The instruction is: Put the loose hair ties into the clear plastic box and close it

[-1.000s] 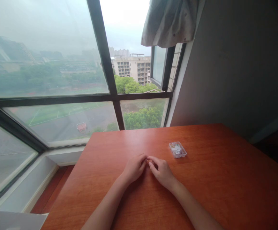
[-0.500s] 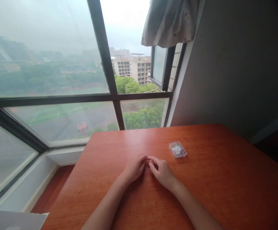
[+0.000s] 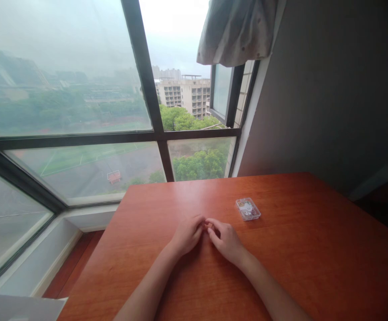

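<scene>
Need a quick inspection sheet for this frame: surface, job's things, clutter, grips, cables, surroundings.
Surface: reddish wooden table, bare apart from one box.
Job's things: something tiny between the fingertips of both hands, too small to identify; small clear plastic box with small colourful items inside, lying flat beyond the right hand, apart from it.
Clutter: nothing seen on the table; a pale sheet corner at bottom left.
Grips: left hand and right hand rest on the table, fingertips meeting; whether they pinch anything cannot be told.
Cables: nothing seen.
Surroundings: large window ahead, curtain bunched at top, grey wall at right.
</scene>
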The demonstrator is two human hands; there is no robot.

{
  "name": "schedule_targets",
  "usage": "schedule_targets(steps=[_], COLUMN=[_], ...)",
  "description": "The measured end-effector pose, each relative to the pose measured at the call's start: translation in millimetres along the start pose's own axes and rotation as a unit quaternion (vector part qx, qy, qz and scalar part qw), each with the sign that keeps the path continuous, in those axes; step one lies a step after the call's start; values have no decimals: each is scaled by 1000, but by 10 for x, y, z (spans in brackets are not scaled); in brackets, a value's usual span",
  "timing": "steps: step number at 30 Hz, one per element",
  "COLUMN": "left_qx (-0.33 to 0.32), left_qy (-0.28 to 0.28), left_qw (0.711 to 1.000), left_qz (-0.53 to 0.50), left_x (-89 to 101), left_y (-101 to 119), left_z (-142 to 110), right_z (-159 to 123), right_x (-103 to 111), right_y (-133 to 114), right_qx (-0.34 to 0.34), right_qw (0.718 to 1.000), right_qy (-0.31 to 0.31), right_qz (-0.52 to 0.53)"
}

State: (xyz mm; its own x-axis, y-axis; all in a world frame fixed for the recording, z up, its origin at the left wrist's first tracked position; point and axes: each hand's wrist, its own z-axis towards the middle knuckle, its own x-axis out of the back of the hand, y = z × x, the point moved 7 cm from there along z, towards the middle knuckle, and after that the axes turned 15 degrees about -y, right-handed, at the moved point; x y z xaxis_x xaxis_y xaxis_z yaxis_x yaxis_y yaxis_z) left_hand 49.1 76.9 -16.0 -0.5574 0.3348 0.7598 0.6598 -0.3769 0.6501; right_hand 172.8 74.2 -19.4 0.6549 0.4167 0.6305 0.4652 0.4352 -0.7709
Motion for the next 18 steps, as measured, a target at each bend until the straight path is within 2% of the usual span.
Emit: schedule_targets(steps=[8, 14, 18], left_qx=[8, -33, -60], left_qy=[8, 6, -1], left_qw=[1000, 998, 994], left_qz=[4, -62, -94], left_x=[3, 43, 65], left_y=[-8, 76, 119], left_z=[0, -21, -25], right_z=[-5, -16, -6], right_x=[7, 49, 28], right_y=[-18, 112, 86], right_qx=[-1, -76, -68], right_qw=[1000, 995, 994], right_qy=[0, 33, 15], right_qz=[-9, -47, -89])
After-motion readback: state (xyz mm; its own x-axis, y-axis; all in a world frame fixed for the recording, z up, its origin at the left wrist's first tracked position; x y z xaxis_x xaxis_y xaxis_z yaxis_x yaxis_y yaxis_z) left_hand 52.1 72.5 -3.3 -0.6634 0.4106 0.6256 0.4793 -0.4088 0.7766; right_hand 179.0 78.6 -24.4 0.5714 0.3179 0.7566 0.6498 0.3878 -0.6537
